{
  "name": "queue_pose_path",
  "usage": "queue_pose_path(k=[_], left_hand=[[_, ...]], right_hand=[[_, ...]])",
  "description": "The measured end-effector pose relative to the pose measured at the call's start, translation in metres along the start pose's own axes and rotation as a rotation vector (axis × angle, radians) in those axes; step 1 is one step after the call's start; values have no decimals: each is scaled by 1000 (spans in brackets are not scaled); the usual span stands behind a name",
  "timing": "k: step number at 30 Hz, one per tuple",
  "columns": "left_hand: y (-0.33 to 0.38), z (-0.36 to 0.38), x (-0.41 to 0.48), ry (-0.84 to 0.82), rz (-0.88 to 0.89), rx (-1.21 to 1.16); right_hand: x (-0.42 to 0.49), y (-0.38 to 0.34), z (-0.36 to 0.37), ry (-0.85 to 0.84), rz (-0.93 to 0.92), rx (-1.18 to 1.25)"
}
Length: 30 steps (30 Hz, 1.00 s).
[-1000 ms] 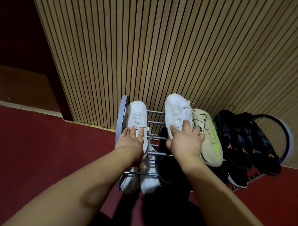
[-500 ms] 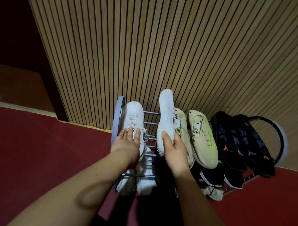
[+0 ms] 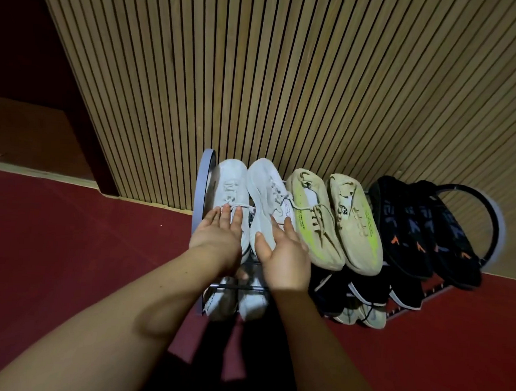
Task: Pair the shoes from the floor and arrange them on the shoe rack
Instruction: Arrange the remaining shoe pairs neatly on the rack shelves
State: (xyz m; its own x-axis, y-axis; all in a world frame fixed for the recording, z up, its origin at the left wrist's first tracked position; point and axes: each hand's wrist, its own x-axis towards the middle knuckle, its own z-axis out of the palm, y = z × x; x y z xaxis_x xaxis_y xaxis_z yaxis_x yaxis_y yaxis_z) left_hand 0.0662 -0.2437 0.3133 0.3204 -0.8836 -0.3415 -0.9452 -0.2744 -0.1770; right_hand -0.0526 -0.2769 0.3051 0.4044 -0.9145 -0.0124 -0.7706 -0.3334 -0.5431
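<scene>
A shoe rack [image 3: 203, 190] with round end frames stands against the slatted wall. On its top tier, from the left: two white sneakers, a cream pair with yellow-green soles [image 3: 335, 219], and a black pair with orange marks [image 3: 421, 229]. My left hand [image 3: 218, 235] lies flat on the heel end of the left white sneaker [image 3: 232, 185], fingers straight. My right hand [image 3: 284, 252] holds the heel of the right white sneaker [image 3: 269, 190], thumb on its left side, fingers on its right. The two white sneakers stand side by side.
On the lower tier sit more white sneakers [image 3: 237, 301], dark shoes [image 3: 368, 288] and pale ones [image 3: 364, 315]. Red floor [image 3: 71, 246] spreads left and right of the rack. The wooden slat wall [image 3: 285, 78] rises right behind it; a dark doorway is far left.
My right hand has carried the second white sneaker leftward and set it beside the first one. The cream pair now stands uncovered together. My left hand has stayed on the left sneaker.
</scene>
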Motion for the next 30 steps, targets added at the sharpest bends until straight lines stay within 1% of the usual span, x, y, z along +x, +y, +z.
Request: queue_pose_path(k=[3, 5, 7, 9, 12, 16, 20, 21, 24, 25, 27, 28, 29, 30], left_hand=[[-2, 0, 1, -12, -9, -6], [-2, 0, 1, -23, -3, -4], [-2, 0, 0, -27, -1, 5], [-1, 0, 0, -29, -6, 1], [-1, 1, 2, -14, -10, 2], [-2, 3, 2, 5, 0, 30], [-2, 4, 4, -2, 0, 35], [-2, 4, 3, -3, -3, 36], [-1, 3, 1, -1, -2, 42], [-2, 3, 0, 1, -1, 40], [-1, 2, -2, 1, -2, 33], [-1, 1, -3, 3, -4, 33], [-1, 0, -3, 3, -3, 36], [-1, 0, -3, 3, 0, 38]], right_hand=[[7, -5, -1, 26, -33, -327], [16, 2, -5, -31, 0, -453], [21, 16, -13, -120, 31, -427], [18, 25, -16, -171, 7, -331], [8, 18, -8, -150, -34, -271], [9, 5, 9, -79, -10, -295], [14, -1, 13, -48, 21, -290], [13, -1, 13, -58, 29, -249], [10, -1, 5, -122, 54, -18], [5, 1, 1, -156, 34, 15], [-6, 10, -8, -193, -45, -26], [-12, 16, -13, -165, -92, -68], [-18, 21, -18, -78, -152, -120], [-22, 26, -22, 67, -220, -194]])
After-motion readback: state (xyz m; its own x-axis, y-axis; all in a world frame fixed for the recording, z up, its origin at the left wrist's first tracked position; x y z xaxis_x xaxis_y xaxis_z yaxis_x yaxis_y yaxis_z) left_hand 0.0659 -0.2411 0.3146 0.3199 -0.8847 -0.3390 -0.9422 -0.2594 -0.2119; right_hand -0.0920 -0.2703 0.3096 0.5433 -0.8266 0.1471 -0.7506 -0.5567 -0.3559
